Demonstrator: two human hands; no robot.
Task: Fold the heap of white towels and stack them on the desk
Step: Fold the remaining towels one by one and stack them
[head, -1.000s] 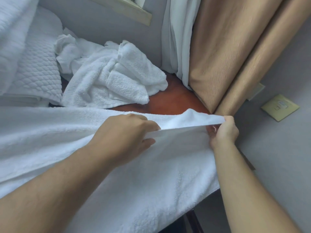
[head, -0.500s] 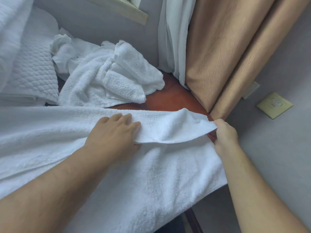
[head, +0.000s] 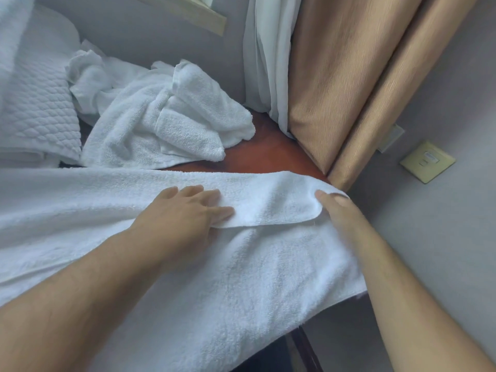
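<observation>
left hand (head: 185, 210), right hand (head: 341, 213) bare; 2 uncovered forearms (head: 88, 285), seemingly lightly haired.

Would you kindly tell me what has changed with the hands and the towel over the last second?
The left hand released its pinch and now presses flat on the towel; the lifted flap has dropped onto the layer beneath. The right hand still holds the fold's right end. The heap on the desk has not moved.

The towel (head: 241, 264) is nubby white terry cloth, the desk (head: 268, 154) glossy reddish wood, the curtain (head: 335, 76) faintly ribbed tan fabric.
</observation>
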